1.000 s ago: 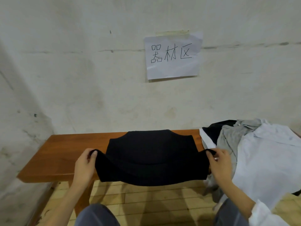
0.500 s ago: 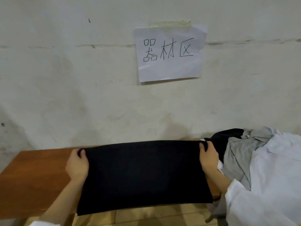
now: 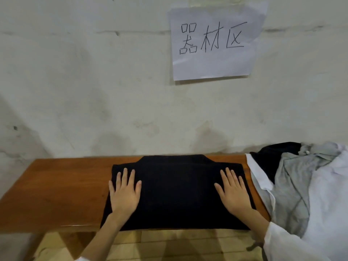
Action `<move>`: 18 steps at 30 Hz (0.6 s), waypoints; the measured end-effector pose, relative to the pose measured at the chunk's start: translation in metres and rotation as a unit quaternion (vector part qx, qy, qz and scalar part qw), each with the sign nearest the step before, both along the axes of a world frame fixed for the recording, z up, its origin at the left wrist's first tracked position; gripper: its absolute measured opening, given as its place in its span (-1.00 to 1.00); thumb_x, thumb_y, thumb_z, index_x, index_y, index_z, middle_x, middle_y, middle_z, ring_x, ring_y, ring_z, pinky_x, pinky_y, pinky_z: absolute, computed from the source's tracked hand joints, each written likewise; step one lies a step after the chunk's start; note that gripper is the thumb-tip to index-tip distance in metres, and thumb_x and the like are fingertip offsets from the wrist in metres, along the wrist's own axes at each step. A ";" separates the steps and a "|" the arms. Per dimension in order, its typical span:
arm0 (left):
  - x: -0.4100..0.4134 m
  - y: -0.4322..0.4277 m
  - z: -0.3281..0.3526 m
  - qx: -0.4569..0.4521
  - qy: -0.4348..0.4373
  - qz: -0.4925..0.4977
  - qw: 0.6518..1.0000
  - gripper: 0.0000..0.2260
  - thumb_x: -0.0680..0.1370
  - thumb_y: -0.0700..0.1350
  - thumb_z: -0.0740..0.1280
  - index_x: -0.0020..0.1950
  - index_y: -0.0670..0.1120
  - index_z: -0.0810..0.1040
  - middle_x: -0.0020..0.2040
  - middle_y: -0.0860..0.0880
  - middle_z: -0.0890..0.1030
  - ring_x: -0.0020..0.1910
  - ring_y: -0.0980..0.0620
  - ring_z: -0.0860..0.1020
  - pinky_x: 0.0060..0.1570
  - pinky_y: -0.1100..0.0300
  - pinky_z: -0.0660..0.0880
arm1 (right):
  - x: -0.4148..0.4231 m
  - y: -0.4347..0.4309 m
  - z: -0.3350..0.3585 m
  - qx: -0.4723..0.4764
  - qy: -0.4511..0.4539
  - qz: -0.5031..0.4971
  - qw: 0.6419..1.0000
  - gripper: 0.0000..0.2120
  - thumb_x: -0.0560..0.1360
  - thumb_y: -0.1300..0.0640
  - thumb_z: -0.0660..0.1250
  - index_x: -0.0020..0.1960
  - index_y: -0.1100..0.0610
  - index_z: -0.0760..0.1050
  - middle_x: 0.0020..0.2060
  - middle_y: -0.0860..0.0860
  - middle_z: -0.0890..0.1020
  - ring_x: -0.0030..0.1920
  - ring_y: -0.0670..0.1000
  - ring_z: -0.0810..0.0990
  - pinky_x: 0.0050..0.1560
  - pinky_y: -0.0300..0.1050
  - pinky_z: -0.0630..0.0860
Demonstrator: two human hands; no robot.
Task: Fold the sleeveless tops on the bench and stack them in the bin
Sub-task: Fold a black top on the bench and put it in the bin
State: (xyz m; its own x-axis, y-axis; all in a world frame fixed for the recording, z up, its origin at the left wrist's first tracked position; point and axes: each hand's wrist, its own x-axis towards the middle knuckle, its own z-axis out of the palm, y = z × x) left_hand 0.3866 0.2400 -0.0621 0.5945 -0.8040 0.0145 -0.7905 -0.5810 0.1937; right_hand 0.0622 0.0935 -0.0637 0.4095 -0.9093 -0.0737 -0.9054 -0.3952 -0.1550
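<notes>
A black sleeveless top (image 3: pixel 177 193) lies folded flat across the wooden bench (image 3: pixel 56 185), its near edge hanging slightly over the front. My left hand (image 3: pixel 125 193) rests flat on the top's left part, fingers straight and spread. My right hand (image 3: pixel 233 191) presses flat on its right part the same way. The bin is not in view.
A heap of garments sits at the bench's right end: a black one (image 3: pixel 271 159), a grey one (image 3: pixel 290 187) and a white one (image 3: pixel 327 200). A paper sign (image 3: pixel 214 44) is taped to the wall behind. Wooden floor (image 3: pixel 169 245) shows below the bench.
Both hands carried the black top's near edge up and away, laid it down as a fold, let go of the corners and now lie flat on the cloth.
</notes>
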 end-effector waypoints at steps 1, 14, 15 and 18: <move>-0.001 0.001 0.002 0.006 0.012 -0.001 1.000 -0.47 0.63 0.19 -0.15 0.56 0.02 0.05 0.57 -0.03 0.01 0.55 -0.05 -0.07 0.48 -0.11 -0.14 | 0.001 0.000 0.005 0.018 0.003 0.000 1.000 -0.04 0.33 -0.40 -0.60 0.56 0.07 -0.12 0.55 0.02 -0.10 0.54 0.01 -0.18 0.49 -0.03 -0.23; -0.052 0.100 0.031 -0.207 0.111 0.205 0.950 -0.64 0.50 -0.17 0.37 0.27 -0.17 0.41 0.18 -0.19 0.51 0.21 -0.24 0.43 0.16 -0.15 0.34 | 0.014 0.132 0.030 0.130 -0.373 -0.113 0.912 -0.88 0.59 -0.05 0.16 -0.03 -0.01 0.36 -0.31 0.01 0.59 -0.34 -0.08 0.61 -0.27 -0.12 0.60; -0.055 0.105 0.031 -0.222 0.165 0.265 0.924 -0.63 0.51 -0.16 0.37 0.27 -0.21 0.38 0.18 -0.24 0.50 0.20 -0.28 0.42 0.15 -0.18 0.35 | 0.013 0.139 0.028 0.148 -0.393 -0.156 0.894 -0.86 0.58 -0.06 0.17 -0.03 0.02 0.36 -0.30 0.03 0.60 -0.33 -0.05 0.62 -0.26 -0.08 0.62; -0.058 0.112 0.034 -0.266 0.356 0.399 0.802 -0.53 0.53 -0.08 0.37 0.31 -0.27 0.27 0.24 -0.30 0.44 0.20 -0.31 0.43 0.15 -0.17 0.39 | 0.011 0.151 0.020 0.198 -0.483 -0.329 0.787 -0.76 0.58 -0.05 0.19 0.02 0.14 0.38 -0.28 0.12 0.63 -0.29 0.07 0.64 -0.30 -0.03 0.57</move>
